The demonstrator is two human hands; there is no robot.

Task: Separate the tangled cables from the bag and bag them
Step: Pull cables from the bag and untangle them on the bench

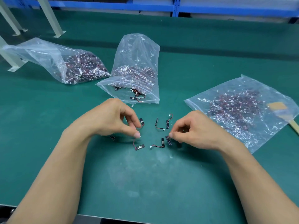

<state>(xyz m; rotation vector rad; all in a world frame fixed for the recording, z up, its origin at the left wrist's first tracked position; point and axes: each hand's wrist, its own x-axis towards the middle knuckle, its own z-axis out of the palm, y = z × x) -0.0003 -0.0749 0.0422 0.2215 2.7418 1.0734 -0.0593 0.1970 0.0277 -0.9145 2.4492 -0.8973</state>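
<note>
Several small cables, each a black tab with a red-black wire and white plug, lie loose on the green mat between my hands, such as one cable (159, 124). My left hand (113, 118) pinches the wire end of a cable whose black tab (140, 147) lies just below my thumb. My right hand (192, 129) pinches the top of another black tab (168, 140). An open clear bag (135, 73) stands just beyond my hands, its mouth facing me with cables inside.
A second clear bag (64, 62) of cables lies at the back left. A third bag (239, 109) lies flat at the right, with a wooden-handled brush (284, 113) at its far edge. White frame legs (53, 18) stand at the back left, a blue rack (174, 7) behind.
</note>
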